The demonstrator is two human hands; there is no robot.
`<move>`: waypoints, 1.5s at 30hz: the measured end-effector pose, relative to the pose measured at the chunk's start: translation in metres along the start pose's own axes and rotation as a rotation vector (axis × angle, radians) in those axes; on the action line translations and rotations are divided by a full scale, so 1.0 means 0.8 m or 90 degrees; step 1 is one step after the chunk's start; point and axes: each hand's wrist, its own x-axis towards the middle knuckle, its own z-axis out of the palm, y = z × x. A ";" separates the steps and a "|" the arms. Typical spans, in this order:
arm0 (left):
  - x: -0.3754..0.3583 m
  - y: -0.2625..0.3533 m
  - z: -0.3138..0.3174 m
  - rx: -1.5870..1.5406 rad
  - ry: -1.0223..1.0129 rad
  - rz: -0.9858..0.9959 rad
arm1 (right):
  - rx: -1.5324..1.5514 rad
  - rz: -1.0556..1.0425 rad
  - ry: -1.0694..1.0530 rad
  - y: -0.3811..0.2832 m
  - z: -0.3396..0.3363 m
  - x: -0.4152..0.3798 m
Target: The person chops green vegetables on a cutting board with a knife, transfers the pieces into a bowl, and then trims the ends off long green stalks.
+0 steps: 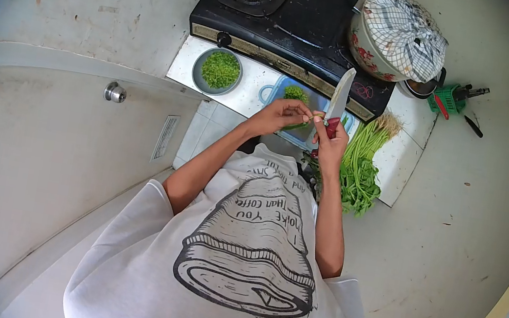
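Note:
My right hand (332,141) is closed round the red handle of a knife (341,95), whose broad blade points up toward the stove. My left hand (282,115) is pinched at its fingertips, touching the fingers of my right hand; what lies between them is too small to make out. Beneath both hands is a blue cutting board (267,93) with chopped greens (295,93) on it. A grey bowl of chopped green pieces (220,70) stands to the left. Right of my right hand lies a bunch of leafy green stalks (363,156) with roots.
A black gas stove (311,8) runs behind the board. On its right sits a floral pot (367,54) under a checked cloth (404,33). Farther right are a small dark pan (420,87), a green basket (447,99) with utensils, and a black-handled item (473,126).

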 end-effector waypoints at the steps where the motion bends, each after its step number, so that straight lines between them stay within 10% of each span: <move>1: -0.001 -0.002 -0.008 0.003 -0.001 0.002 | -0.007 0.004 -0.004 0.005 0.006 0.001; 18: -0.012 -0.033 -0.117 0.220 -0.086 -0.051 | -0.049 0.102 0.077 0.041 0.091 -0.013; 26: 0.011 -0.145 -0.147 0.420 0.017 0.002 | -0.344 0.145 0.009 0.138 0.030 -0.041; 45: 0.005 -0.145 -0.136 0.799 -0.070 0.147 | -0.432 0.053 -0.109 0.169 -0.002 -0.031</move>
